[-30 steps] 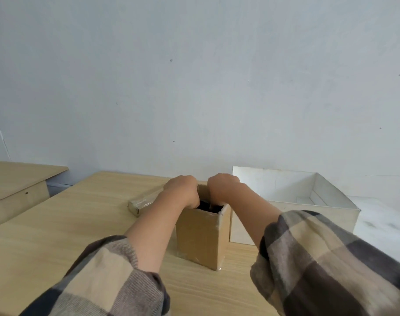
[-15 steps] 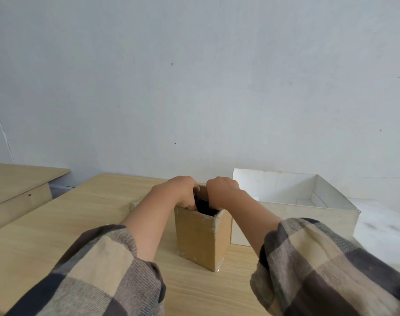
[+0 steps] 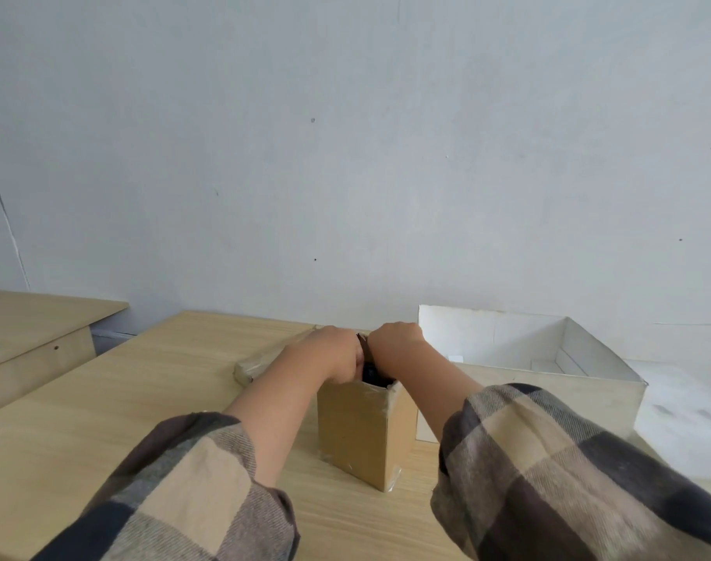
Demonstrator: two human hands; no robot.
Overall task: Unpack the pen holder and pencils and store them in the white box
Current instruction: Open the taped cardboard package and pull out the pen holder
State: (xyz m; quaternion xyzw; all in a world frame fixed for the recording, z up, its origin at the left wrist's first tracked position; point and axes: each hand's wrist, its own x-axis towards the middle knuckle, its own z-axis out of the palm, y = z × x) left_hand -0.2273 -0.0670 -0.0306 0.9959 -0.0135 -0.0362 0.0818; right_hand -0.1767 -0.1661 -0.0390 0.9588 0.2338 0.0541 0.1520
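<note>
Both forearms reach forward over the table (image 3: 102, 419) and meet at the top of a tall carton (image 3: 360, 431). The left hand (image 3: 325, 354) is curled, its knuckles up, and its fingers go down into the open mouth of the carton. The right hand (image 3: 394, 346) is curled the same way, just beside the left one, and its fingers also go inside. Between the 2 hands a dark object (image 3: 372, 372) shows in the opening, with a thin dark edge that stands up above it. Both hands seem closed on this object, but the fingertips are hidden, so I cannot tell how firm the hold is. The sleeves have a soft checked cloth in beige, grey and black.

The carton is brown cardboard, upright, with a square section and shiny clear tape along its edges. Behind the left hand lies a flat packet (image 3: 250, 368) in glossy wrap. The white box (image 3: 588, 382) stands just right of the carton, open at the top, with thin matte walls. The table is pale wood with fine grain. The wall behind is plain grey-white.
</note>
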